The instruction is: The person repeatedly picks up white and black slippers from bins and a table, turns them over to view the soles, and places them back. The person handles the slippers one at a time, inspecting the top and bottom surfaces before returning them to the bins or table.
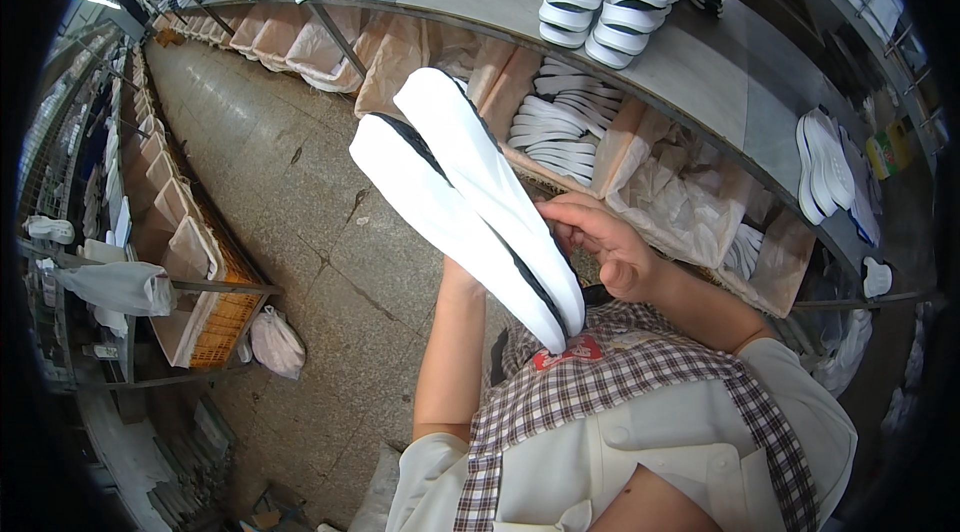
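- A cracked concrete floor [300, 222] runs between long racks.
- A grey workbench [700, 72] curves across the top, carrying stacked white soles [600, 7].
- Two white soles [470, 202] stand pressed together before the chest.
- The right hand [605, 247] pinches their edge; the left hand is hidden behind them, so its grip cannot be told.

Two white soles [470, 202] held upright at centre, block straight reach from chest. Right hand [610, 247] just right of soles, touching them; left hand hidden behind. Far right: grey worktop [700, 72] carries sole stacks [600, 7], bare strip between stacks. Under worktop, bins [560, 122] packed with soles. Left: open concrete floor aisle [270, 192], racks [180, 232] along far left edge.
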Demonstrator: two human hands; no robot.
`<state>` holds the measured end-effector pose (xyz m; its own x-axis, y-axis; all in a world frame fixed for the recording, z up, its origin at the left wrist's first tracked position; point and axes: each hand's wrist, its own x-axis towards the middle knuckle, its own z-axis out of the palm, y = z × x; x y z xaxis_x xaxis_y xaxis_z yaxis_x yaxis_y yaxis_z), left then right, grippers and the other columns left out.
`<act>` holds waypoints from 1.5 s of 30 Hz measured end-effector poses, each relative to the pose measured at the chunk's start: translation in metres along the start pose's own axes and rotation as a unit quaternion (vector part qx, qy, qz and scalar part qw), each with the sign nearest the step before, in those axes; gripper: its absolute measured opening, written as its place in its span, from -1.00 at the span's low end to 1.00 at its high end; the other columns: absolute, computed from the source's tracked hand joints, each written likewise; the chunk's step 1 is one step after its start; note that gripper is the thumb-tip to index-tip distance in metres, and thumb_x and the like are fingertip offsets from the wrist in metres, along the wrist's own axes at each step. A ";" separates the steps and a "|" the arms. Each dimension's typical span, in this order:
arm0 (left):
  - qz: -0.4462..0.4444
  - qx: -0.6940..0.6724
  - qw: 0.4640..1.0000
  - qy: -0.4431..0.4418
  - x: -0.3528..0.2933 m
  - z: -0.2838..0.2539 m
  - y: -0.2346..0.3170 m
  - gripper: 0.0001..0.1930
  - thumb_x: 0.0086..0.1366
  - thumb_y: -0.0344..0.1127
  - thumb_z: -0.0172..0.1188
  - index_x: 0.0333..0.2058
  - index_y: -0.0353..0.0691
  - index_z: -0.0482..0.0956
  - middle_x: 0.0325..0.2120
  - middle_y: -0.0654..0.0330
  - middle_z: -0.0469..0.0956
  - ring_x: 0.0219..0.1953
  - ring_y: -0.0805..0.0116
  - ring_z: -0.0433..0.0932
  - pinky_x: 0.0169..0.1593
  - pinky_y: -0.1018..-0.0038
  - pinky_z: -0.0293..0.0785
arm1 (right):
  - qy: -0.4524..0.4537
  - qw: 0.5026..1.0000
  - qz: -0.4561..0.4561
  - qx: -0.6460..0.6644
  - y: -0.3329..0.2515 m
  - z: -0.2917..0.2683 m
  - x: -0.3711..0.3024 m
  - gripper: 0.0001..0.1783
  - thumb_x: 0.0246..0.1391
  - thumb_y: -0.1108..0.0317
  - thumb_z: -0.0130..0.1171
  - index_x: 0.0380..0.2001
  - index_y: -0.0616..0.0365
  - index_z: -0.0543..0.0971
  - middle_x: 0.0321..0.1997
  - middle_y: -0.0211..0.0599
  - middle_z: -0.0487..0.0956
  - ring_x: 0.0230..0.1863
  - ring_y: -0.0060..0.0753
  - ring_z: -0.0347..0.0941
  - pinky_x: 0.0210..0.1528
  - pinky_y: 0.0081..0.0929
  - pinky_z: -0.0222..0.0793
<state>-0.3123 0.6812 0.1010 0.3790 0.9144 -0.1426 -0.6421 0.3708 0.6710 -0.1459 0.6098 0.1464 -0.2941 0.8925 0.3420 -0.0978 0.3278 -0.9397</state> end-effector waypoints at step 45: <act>-0.038 -0.066 0.997 -0.026 -0.024 0.001 -0.003 -0.56 0.30 -0.28 0.07 0.10 -0.23 0.20 -0.06 0.10 0.45 -0.08 0.29 0.52 -0.06 0.37 0.56 | 0.053 0.980 0.130 0.142 0.027 -0.032 -0.013 -0.60 0.12 0.51 -0.15 0.06 0.27 0.34 0.08 -0.22 0.41 0.14 -0.47 0.28 0.18 -0.46 0.20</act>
<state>-0.3184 0.6574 0.1032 0.4624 0.8740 -0.1494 -0.6902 0.4606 0.5581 -0.1140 0.6171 0.1165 -0.2460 0.9663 0.0752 -0.2974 -0.0014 -0.9547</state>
